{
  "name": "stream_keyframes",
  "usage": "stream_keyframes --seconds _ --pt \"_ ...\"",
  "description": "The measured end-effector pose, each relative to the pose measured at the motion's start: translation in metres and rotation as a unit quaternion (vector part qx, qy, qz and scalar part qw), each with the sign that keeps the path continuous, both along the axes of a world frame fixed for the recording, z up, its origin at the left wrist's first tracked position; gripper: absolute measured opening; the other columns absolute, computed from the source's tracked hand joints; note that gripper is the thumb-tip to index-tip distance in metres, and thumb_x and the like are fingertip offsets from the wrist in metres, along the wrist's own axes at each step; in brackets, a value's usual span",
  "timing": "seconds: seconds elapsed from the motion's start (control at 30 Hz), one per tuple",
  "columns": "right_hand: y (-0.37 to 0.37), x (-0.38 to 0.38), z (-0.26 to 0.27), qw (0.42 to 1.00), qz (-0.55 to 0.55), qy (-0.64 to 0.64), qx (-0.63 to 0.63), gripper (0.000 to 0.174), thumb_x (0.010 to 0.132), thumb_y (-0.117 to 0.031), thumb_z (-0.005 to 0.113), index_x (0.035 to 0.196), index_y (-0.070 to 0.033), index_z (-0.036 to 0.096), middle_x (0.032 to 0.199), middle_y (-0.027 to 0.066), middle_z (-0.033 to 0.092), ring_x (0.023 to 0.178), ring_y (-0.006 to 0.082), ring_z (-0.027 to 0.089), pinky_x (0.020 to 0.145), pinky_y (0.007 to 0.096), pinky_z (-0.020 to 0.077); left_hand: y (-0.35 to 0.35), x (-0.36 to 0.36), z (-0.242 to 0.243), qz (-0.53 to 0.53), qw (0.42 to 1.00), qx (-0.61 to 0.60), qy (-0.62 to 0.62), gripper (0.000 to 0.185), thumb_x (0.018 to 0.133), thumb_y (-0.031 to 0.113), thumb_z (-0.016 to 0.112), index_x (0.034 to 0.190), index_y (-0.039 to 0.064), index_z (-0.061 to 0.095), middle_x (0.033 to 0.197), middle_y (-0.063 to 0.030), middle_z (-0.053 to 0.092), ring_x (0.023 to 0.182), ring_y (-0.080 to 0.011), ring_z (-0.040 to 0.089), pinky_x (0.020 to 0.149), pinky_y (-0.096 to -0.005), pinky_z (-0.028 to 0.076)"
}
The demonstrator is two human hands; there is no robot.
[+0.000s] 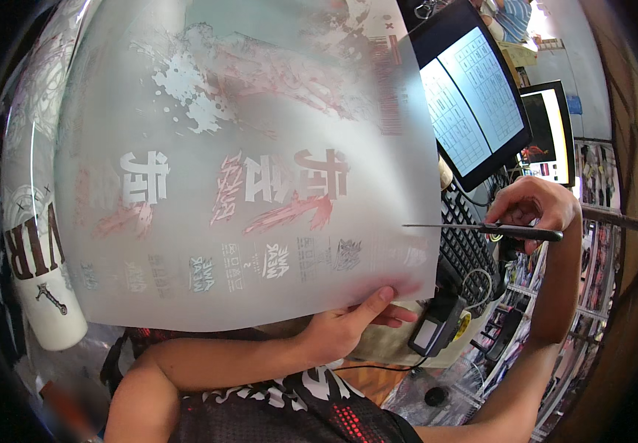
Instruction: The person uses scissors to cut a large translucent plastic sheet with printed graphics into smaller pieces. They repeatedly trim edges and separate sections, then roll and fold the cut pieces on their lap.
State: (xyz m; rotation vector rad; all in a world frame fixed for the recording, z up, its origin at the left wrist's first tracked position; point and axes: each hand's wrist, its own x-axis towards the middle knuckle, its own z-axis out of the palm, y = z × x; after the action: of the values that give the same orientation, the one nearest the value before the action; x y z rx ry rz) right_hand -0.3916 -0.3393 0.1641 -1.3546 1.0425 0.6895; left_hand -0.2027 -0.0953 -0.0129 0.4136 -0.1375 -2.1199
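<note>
A large translucent sheet of printed transfer film [197, 299] fills the middle of the head view, with white, red and grey graphics and lettering. My left hand [360, 318] grips its near edge, thumb on top and fingers partly hidden below. To the right, my right hand [537, 207] is raised and closed around the black handle of what looks like a pair of scissors [510, 228], seen edge-on. Its thin blade points left and overlaps the sheet's right border in view; whether it touches the film I cannot tell.
Along the left lies a roll of printed film [55, 315]. Right of the sheet are a monitor [479, 99], a second monitor [560, 133], a black keyboard [465, 232] and a black device with a cable [435, 326]. Shelves [590, 277] hold packed goods. A person in a striped shirt [513, 22] is farther back.
</note>
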Motion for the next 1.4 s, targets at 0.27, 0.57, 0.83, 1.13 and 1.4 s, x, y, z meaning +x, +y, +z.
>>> stream_keyframes --seconds 0.27,0.57,0.83,1.13,1.4 --pt "-0.006 0.007 -0.005 0.990 0.125 -0.013 -0.062 0.065 0.057 -0.035 0.091 0.107 0.001 0.069 0.064 -0.0044 0.056 0.051 0.0014 0.045 0.045 0.0214 0.0326 0.001 -0.001 -0.002 0.045 0.999 -0.018 -0.012 0.034 0.101 0.019 0.048 0.124 -0.005 0.051 0.116 -0.0135 0.061 0.097 -0.0202 0.065 0.081 -0.0293 0.055" --pt "0.001 0.012 -0.003 0.995 0.088 -0.012 -0.054 0.062 0.058 -0.033 0.091 0.105 0.002 0.069 0.061 -0.0053 0.054 0.051 -0.0006 0.043 0.044 0.0191 0.0299 0.001 0.000 -0.001 0.027 0.999 -0.035 -0.022 0.034 0.100 0.020 0.048 0.124 -0.004 0.052 0.111 -0.0122 0.064 0.092 -0.0185 0.066 0.079 -0.0291 0.054" --pt "0.004 0.033 -0.019 0.989 0.122 -0.042 -0.069 0.061 0.058 -0.033 0.091 0.103 0.001 0.069 0.059 -0.0058 0.051 0.050 -0.0002 0.040 0.044 0.0192 0.0288 -0.001 0.004 0.001 0.016 0.999 -0.040 0.008 0.033 0.100 0.023 0.049 0.119 -0.004 0.053 0.111 -0.0112 0.065 0.087 -0.0169 0.065 0.083 -0.0291 0.052" --pt "0.008 0.046 -0.026 0.996 0.066 -0.030 -0.043 0.059 0.058 -0.028 0.092 0.103 0.002 0.068 0.064 -0.0048 0.057 0.053 -0.0010 0.044 0.046 0.0174 0.0315 -0.005 0.009 0.003 0.005 0.996 -0.085 -0.009 0.033 0.100 0.025 0.050 0.117 -0.003 0.055 0.108 -0.0100 0.066 0.083 -0.0146 0.064 0.079 -0.0277 0.050" --pt "0.003 0.061 -0.030 0.991 0.120 -0.020 -0.051 0.056 0.060 -0.027 0.091 0.099 0.004 0.068 0.066 -0.0036 0.060 0.052 -0.0002 0.045 0.044 0.0179 0.0312 -0.007 0.009 0.005 0.004 0.997 -0.073 0.009 0.032 0.099 0.024 0.051 0.118 -0.002 0.056 0.107 -0.0102 0.067 0.081 -0.0146 0.064 0.073 -0.0264 0.050"
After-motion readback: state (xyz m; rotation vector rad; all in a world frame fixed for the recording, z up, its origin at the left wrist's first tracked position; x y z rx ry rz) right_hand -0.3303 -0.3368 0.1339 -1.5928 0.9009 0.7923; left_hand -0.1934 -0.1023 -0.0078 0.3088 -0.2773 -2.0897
